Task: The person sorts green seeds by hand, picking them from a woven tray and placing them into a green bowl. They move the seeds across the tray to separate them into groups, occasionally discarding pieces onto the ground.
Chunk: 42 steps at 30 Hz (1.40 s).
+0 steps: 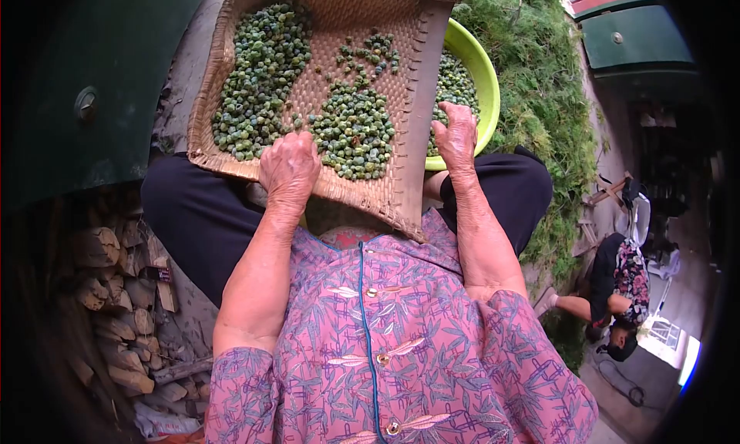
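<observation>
A woven tray (pixel 327 47) rests across my lap, tilted. On it lie a long pile of small green berries (pixel 262 82) at the left and a smaller pile (pixel 353 132) nearer its right edge. My left hand (pixel 290 165) is at the tray's near edge, fingers curled down beside the berries; what they hold, if anything, is hidden. To the right of the tray, my right hand (pixel 456 138) hovers over a lime-green basin (pixel 487 85) holding more green berries. Its fingers are bent and apart, with nothing seen between them.
Cut green branches (pixel 532 66) cover the ground beyond the basin. Split firewood (pixel 123 313) is stacked at the lower left, below a dark green panel (pixel 69 82). Another person (pixel 620 290) sits low at the far right, near a wooden stool (pixel 605 205).
</observation>
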Tool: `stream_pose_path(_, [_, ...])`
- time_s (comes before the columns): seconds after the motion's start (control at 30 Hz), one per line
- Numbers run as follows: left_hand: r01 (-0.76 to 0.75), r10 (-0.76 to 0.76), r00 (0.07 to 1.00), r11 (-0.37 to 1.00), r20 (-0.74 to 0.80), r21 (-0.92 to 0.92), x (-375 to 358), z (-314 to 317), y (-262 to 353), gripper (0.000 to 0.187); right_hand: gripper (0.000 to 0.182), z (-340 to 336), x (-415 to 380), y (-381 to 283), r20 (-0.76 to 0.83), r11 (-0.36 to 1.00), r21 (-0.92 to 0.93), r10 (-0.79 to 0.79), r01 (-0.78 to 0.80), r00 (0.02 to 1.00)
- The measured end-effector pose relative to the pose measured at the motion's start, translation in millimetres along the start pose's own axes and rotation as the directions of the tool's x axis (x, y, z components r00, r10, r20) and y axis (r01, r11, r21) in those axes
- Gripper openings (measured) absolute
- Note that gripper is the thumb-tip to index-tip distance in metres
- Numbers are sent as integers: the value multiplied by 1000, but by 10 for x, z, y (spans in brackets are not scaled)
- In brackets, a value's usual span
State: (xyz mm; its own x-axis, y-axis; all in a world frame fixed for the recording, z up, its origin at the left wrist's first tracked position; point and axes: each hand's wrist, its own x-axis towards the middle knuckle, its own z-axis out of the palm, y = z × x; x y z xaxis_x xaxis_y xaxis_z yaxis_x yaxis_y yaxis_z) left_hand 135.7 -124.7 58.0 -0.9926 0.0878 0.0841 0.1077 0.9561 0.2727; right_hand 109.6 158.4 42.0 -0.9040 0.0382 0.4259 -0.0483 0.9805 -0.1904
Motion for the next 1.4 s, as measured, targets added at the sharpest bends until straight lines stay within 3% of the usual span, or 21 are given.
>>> stream_pose_path(0.03, [-26,25,998,1000,-50,-3,-3,-1,2,11,26,49,-15,-9,-1,1000,1,-1,1,1000])
stream_pose_path(0.1, [1,-1,1000,1000,-7,-8,-3,-2,0,10,26,197,-58,-106,393,851,395,186,-347,901])
stream_pose_path(0.17, [27,-26,999,1000,37,-8,-6,-6,-4,11,26,261,-89,-263,468,842,385,176,-379,866])
stream_pose_path(0.3, [32,-32,999,999,43,-6,1,-11,-3,10,27,397,-145,-385,464,876,342,156,-339,872])
stream_pose_path(0.37, [31,-30,999,999,44,-17,6,-11,3,10,26,443,-162,-401,380,907,362,68,-217,922])
stream_pose_path(0.67, [12,-13,999,1000,50,14,1,-4,-1,10,20,444,-161,-490,435,899,325,132,-293,890])
stream_pose_path(0.8, [-26,26,998,1000,-51,5,-9,22,-8,11,17,391,-181,-458,414,872,377,143,-313,899])
stream_pose_path(0.83, [-25,25,998,1000,-60,-3,-12,22,-11,11,16,386,-187,-403,313,863,414,164,-290,935])
stream_pose_path(0.9, [-26,26,998,1000,-61,0,-11,21,-12,11,17,247,-56,-266,295,863,367,246,-347,923])
stream_pose_path(0.97, [-29,29,998,1000,-62,1,-5,10,-3,11,19,224,42,-38,180,881,307,318,-360,931])
stream_pose_path(1.07, [29,-28,999,999,34,-19,-3,-22,5,10,27,190,125,159,-18,970,94,229,-226,973])
stream_pose_path(1.17, [-44,43,995,999,-88,-10,-6,9,-9,10,27,253,194,118,11,973,90,214,-214,977])
stream_pose_path(1.2, [-45,43,994,999,-96,-16,-8,15,-10,10,28,320,236,127,28,980,135,141,-143,990])
stream_pose_path(1.23, [-45,44,994,999,-100,-15,-7,8,-10,10,28,398,281,97,89,944,259,186,-203,978])
stream_pose_path(1.33, [-37,34,996,999,-80,-36,-3,-8,4,10,28,600,492,-26,82,930,314,172,-189,982])
stream_pose_path(1.4, [-35,32,996,999,-79,-36,7,-11,3,10,34,640,693,-144,268,883,343,233,-319,935])
